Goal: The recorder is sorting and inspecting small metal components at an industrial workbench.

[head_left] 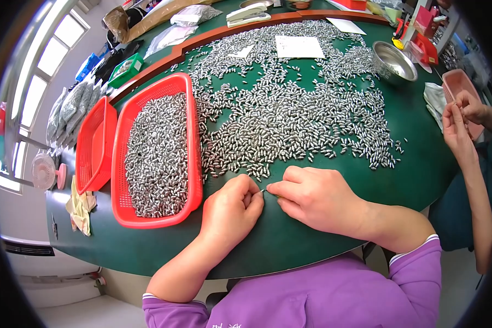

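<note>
My left hand (pixel 232 208) and my right hand (pixel 311 197) rest on the green table (pixel 290 240) near its front edge, fingertips meeting. Between them they pinch one small silver metal piece (pixel 263 191); both sets of fingers are closed on it. Just beyond the hands lies a wide spread of several small silver metal pieces (pixel 290 109). To the left, a red mesh basket (pixel 188 136) holds a heap of the same silver pieces, close to my left hand.
A second red basket (pixel 93 147) stands at the left edge. A steel bowl (pixel 393 61), white paper sheets (pixel 298 46) and a pink tray (pixel 456 82) lie farther back. Another person's hands (pixel 464 117) work at the right. Bags lie at the back left.
</note>
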Available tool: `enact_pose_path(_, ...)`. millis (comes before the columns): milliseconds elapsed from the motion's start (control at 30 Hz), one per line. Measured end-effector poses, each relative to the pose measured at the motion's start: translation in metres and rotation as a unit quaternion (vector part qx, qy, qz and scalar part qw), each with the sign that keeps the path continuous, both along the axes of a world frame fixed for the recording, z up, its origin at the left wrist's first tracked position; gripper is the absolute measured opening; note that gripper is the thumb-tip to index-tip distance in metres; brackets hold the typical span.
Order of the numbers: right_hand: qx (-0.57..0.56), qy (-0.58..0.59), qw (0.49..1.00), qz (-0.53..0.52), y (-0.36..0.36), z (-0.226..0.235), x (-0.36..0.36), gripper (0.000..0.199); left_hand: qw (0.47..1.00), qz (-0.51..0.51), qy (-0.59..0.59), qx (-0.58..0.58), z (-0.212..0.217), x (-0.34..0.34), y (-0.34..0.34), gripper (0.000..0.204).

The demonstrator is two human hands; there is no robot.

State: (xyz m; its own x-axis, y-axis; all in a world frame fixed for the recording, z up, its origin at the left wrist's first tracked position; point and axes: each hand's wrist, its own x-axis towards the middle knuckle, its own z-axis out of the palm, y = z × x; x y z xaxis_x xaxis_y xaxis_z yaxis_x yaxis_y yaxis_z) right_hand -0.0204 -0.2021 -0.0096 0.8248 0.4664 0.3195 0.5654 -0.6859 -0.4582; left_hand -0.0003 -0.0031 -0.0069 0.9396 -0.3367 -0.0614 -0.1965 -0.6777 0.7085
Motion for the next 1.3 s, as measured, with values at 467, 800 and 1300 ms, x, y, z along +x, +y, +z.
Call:
enact_pose_path(467,-0.003,-0.002,1.000,0.007,0.000,-0.002,0.001,0.019,1.000,-0.006,-0.018,-0.014,-0.005,0.002,0.002,0.010)
enact_pose_path(800,-0.001,-0.012,1.000,0.005,0.002,-0.003,0.002,0.020,0.999,-0.010,-0.016,-0.029,-0.006,0.002,0.002,0.010)
enact_pose_path(1300,0.028,-0.010,1.000,0.005,0.001,-0.004,0.003,0.016,0.999,-0.011,-0.031,-0.007,-0.005,0.001,0.002,0.011)
